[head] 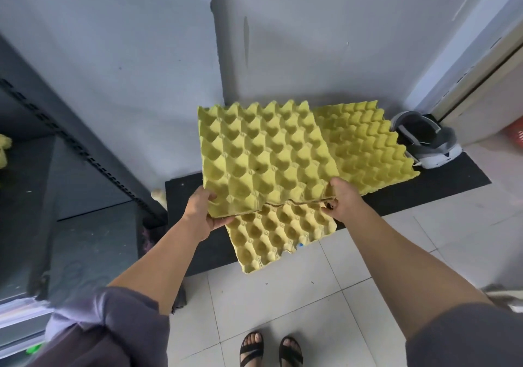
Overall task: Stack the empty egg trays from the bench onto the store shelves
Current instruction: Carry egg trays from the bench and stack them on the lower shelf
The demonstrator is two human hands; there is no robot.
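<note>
Your left hand (202, 211) grips the near left corner of a yellow-green moulded-pulp egg tray (266, 157), thumb on top and fingers curled under. Your right hand (343, 199) pinches the near right corner the same way. Both hands hold one edge, so the whole egg tray reaches away from you towards the pale wall, cups up, with nothing supporting its far side. It sits above the low black bench (424, 185), partly covering a second tray (271, 233) of the same pulp nearer your feet, and a third tray (368, 143) lies on the bench to the right. The dark metal shelf rack (85, 151) stands well off to your left, so your left hand is the nearer one and will probably lead the swing. The tray is close to square, so there is no long axis to line up. Its free far edge matters more: it may sag or clip the rack's upright as you turn, and keeping it level should help.
</note>
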